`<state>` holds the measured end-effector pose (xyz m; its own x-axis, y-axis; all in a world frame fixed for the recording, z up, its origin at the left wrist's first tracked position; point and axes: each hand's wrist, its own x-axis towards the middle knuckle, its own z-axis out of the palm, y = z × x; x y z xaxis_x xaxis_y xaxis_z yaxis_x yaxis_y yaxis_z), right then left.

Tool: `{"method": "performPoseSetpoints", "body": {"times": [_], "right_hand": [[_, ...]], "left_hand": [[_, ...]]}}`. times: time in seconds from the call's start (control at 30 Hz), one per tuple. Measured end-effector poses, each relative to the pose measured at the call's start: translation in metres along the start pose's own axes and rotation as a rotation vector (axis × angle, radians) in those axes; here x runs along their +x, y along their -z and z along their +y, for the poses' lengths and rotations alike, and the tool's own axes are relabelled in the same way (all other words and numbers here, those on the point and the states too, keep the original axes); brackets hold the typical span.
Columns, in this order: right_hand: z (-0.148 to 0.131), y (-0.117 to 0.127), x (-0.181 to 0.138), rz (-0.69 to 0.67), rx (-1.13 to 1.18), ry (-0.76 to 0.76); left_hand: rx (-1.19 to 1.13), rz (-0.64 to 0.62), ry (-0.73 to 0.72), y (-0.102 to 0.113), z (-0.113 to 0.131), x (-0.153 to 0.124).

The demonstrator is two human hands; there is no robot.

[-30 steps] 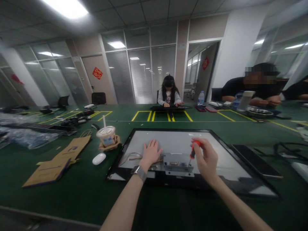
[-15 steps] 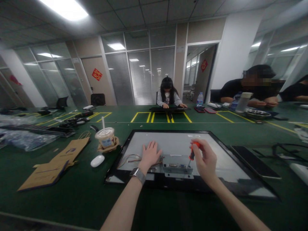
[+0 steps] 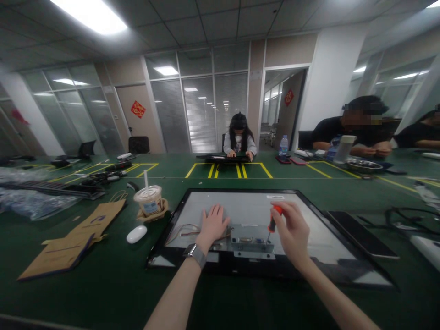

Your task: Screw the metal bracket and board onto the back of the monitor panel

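Note:
A large flat display panel point(image 3: 247, 204) with a black frame lies on the green table in front of me. Near its front edge sits a metal bracket box point(image 3: 252, 247) with video ports along its front. My left hand point(image 3: 213, 225) rests flat on the panel, fingers spread, just left of the box and beside some thin cables point(image 3: 182, 231). Gripped in my right hand point(image 3: 294, 229) is a screwdriver point(image 3: 274, 219) with a red and black handle. It points down, its tip at the right end of the metal box; any screw there is too small to see.
On the left are a lidded drink cup point(image 3: 150, 201) in a cardboard holder, a white mouse point(image 3: 136, 234) and a brown paper bag point(image 3: 72, 243). A black flat slab point(image 3: 360, 233) and cables point(image 3: 415, 220) lie to the right. Across the table a person point(image 3: 239, 137) handles a dark panel.
The view has shifted slightly. My left hand stays flat on the panel, and the screwdriver stays at the box's right end. The person opposite has moved their panel and hands leftward.

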<state>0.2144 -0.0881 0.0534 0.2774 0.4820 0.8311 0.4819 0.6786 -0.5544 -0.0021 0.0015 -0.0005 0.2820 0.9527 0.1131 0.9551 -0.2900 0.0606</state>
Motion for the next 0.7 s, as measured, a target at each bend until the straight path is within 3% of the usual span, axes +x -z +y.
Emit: {"method": "performPoseSetpoints", "body": {"times": [0.2,0.7], "right_hand": [[0.0021,-0.0005,-0.0007,-0.068,0.166,-0.170],[0.0077,0.0011,0.0052,-0.052,0.245,-0.269]], "left_hand": [[-0.008,0.003,0.003,0.0002,0.0008,0.0000],[-0.023,0.021,-0.001,-0.0007,0.0007,-0.0020]]}}
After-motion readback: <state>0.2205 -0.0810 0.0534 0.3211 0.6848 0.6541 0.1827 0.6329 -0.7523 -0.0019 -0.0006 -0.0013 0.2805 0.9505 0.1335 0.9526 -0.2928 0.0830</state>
